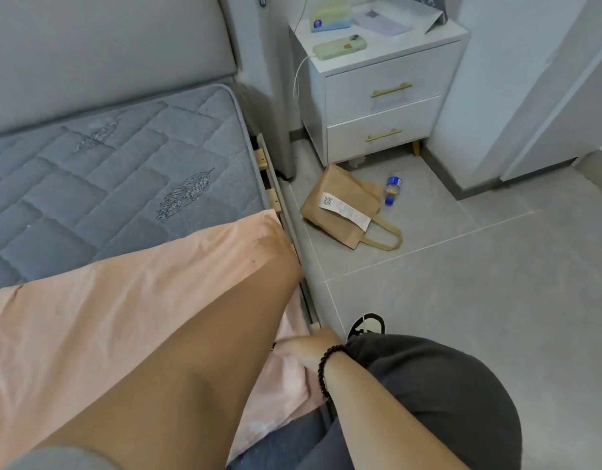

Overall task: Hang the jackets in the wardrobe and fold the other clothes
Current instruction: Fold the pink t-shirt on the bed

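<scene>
Head view. I see a peach garment (99, 320), soft thin cloth with shallow wrinkles, spread flat over the near corner of the mattress (99, 164), its far edge running diagonally. The mattress is bare grey quilted fabric, diamond-stitched, with embroidered feather motifs; a padded grey headboard (106, 52) rises behind it, smooth and panelled.

The left hand (270, 244) reaches along the bed's right edge, forearm lying across the garment. The fingers go under the cloth's far corner, so I cannot tell how they are set or whether they grip. The right hand (304, 347) lies on the garment's near edge at the bedside, fingers tucked under the left forearm; I cannot tell its grip either. A string of dark round beads (326, 368) circles the right wrist.

On the grey tiled floor (479, 283): a flat brown paper bag (340, 206) with loop handles and a white printed receipt stuck across it, and just beside it a small clear plastic bottle (392, 191), blue cap and label, lying down. Behind stands a white bedside cabinet (377, 96), two drawers with slim brass bar handles. On its top, a pale green phone (340, 46) with a white cable attached.
</scene>
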A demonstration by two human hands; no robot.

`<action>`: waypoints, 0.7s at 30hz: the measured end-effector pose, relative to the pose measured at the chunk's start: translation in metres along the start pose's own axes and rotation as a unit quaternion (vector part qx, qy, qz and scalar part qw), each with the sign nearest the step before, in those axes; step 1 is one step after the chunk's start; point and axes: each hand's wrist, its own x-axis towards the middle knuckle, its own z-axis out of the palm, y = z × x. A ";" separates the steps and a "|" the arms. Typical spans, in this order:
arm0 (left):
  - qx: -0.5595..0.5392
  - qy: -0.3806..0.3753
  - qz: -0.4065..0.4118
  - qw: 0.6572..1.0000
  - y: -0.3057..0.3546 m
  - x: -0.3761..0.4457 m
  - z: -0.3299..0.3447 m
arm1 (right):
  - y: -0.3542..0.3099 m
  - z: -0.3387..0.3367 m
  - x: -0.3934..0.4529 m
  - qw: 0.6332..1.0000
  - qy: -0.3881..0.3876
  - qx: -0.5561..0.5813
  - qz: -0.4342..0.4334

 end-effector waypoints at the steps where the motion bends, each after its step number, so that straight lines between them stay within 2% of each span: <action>1: 0.048 0.000 0.000 0.999 0.002 0.000 0.000 | 0.000 -0.002 0.000 1.000 0.002 -0.009 -0.001; 4: 0.140 -0.005 0.016 0.990 0.008 0.003 0.002 | -0.001 -0.005 -0.001 0.995 0.038 -0.086 -0.023; 7: 0.131 0.003 0.026 0.991 0.008 0.000 0.004 | -0.003 -0.008 -0.006 0.983 0.071 -0.159 -0.057; 9: 0.036 0.011 0.041 0.998 0.003 0.000 0.007 | -0.003 -0.010 -0.008 0.975 0.096 -0.175 -0.094; 11: -0.109 0.047 0.043 0.992 -0.009 -0.002 0.008 | 0.001 -0.009 -0.011 0.969 0.116 -0.172 -0.134; 13: -0.236 0.106 0.044 0.965 -0.020 -0.008 0.011 | 0.007 -0.006 -0.013 0.963 0.100 -0.189 -0.164; 15: -0.319 0.137 0.044 0.937 -0.024 -0.016 0.011 | 0.011 -0.007 -0.013 0.962 0.067 -0.193 -0.182; 18: -0.435 0.105 0.020 0.894 -0.019 -0.022 0.002 | 0.011 -0.017 -0.020 0.969 0.058 -0.142 -0.196; 21: -0.554 0.079 0.010 0.828 -0.012 -0.030 -0.017 | 0.012 -0.034 -0.030 0.966 0.108 -0.111 -0.204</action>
